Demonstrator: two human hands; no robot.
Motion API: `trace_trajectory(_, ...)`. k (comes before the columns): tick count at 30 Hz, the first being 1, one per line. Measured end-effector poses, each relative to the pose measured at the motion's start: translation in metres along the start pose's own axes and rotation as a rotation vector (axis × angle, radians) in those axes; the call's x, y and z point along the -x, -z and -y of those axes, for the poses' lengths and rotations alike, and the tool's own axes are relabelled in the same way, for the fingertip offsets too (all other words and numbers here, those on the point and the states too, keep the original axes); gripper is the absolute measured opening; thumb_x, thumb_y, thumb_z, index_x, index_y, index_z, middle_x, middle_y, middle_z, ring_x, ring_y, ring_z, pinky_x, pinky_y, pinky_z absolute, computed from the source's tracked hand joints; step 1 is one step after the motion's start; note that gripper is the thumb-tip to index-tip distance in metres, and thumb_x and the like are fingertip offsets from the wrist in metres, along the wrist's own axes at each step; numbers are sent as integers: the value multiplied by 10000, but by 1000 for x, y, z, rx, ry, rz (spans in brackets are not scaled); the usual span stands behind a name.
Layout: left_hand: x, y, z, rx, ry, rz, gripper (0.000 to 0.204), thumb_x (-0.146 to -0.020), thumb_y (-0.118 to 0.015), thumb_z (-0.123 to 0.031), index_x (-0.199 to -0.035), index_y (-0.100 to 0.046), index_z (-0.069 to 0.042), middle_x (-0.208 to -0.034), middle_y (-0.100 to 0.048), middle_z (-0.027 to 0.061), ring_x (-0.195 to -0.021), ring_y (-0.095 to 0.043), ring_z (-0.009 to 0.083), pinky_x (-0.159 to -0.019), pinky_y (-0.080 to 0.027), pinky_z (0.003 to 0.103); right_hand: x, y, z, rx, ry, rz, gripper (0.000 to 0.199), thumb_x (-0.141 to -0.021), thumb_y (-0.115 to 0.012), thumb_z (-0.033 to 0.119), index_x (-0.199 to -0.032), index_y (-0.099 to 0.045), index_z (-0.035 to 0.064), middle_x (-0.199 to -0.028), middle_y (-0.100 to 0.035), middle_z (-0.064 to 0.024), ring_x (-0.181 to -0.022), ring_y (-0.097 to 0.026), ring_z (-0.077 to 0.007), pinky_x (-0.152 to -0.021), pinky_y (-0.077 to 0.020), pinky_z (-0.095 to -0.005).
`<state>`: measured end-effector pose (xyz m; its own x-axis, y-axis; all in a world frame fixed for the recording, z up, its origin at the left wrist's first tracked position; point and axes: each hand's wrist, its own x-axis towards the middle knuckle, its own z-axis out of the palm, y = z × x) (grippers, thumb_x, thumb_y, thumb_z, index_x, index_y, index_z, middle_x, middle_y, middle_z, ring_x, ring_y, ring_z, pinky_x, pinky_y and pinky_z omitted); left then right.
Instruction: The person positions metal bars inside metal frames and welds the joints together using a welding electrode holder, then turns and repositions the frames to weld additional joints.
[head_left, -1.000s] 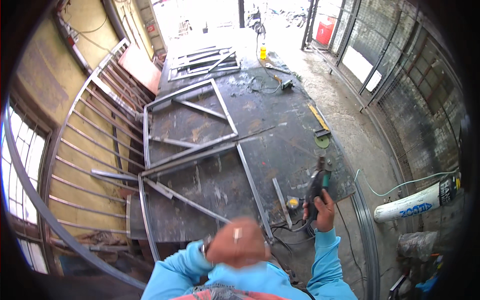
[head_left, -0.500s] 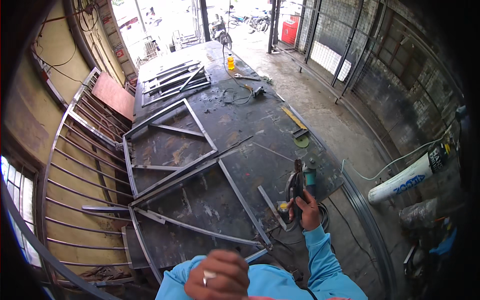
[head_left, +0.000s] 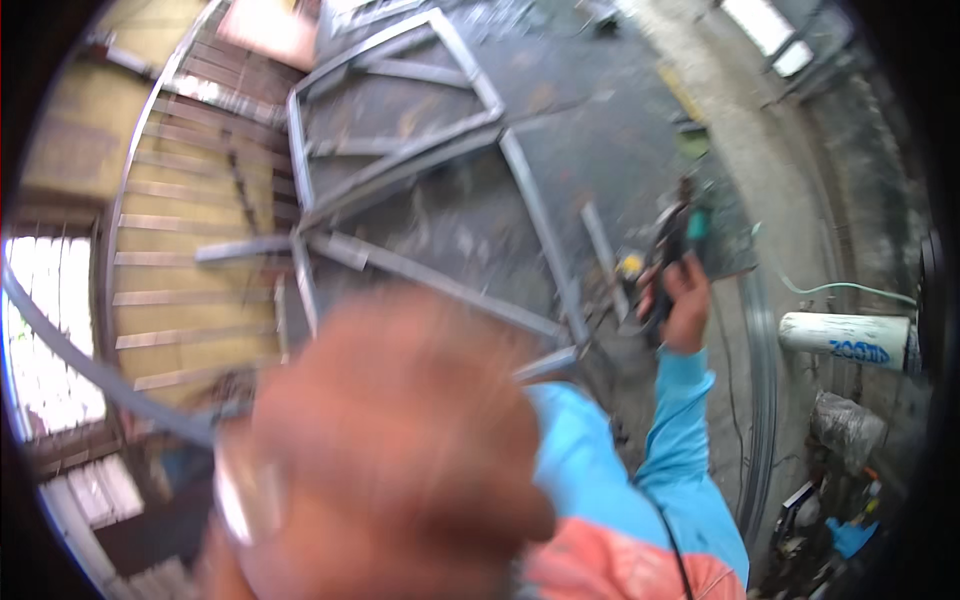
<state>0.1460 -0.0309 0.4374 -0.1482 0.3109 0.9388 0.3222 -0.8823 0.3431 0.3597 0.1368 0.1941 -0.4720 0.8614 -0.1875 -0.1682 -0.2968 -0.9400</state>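
Note:
My left hand (head_left: 390,430), wearing a ring, fills the lower middle close to the head camera. Motion smears its fingers, and anything inside them is hidden. Over the table's right edge, my right hand (head_left: 685,315) is closed around a dark, long-handled tool (head_left: 670,240) with a narrow brownish tip; blur hides its exact kind. Just beyond it, on the tabletop, shows a teal power tool (head_left: 697,224). Left of my right hand lies a short metal bar (head_left: 602,250), with a small yellow item (head_left: 630,265) beside it. Welded-looking metal frames (head_left: 540,215) spread across the dark table (head_left: 590,130).
A barred metal grille (head_left: 165,245) leans along the left wall. Long metal profiles (head_left: 762,390) lie on the floor to the right, near a white gas cylinder (head_left: 840,338) with a pale hose (head_left: 850,287). A crumpled plastic-wrapped bundle (head_left: 845,430) sits below the cylinder.
The view has tipped downward, so the table's far end has left the picture. My left hand has come much nearer the camera and blurred. My right hand keeps its hold on the dark tool.

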Motion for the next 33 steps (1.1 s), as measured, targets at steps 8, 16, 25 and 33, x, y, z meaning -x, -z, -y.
trace_trajectory(8, 8, 35, -46, -402, -537, -334, 142, -688, -780, -123, -674, -645, -165, -600, -550, -152, -462, -450, -26, -546, -393, 200, -1, -22, 7, -50, -11, 116, 275, -989, -601, 210, -1166, -552, 5, -867, -668, -123, -600, -613, -149, -507, -510, -285)
trace_trajectory(16, -8, 43, -49, -91, -412, -294, 251, -734, -650, -111, -535, -515, -181, -487, -496, -90, -460, -502, 44, -488, -402, 246, -9, -32, 9, -40, -34, 86, 205, -975, -588, 174, -1091, -564, 6, -841, -665, -121, -589, -601, -157, -523, -501, -292)
trace_trajectory(25, -13, -87, -15, 1068, 116, -4, 184, -947, -678, -166, -1015, -710, 2, -908, -687, 138, -696, -660, 256, -534, -466, 329, -5, -39, 1, -52, -24, 58, 187, -972, -610, 159, -1101, -572, 30, -823, -673, -91, -559, -604, -157, -492, -494, -296)
trace_trajectory(33, -16, -93, -9, 947, 147, -70, 139, -933, -678, -147, -944, -714, -14, -769, -662, 83, -622, -635, 207, -509, -452, 329, -3, -36, -8, 16, -81, 38, 208, -971, -616, 173, -1116, -583, 29, -842, -662, -84, -594, -598, -141, -503, -488, -294)
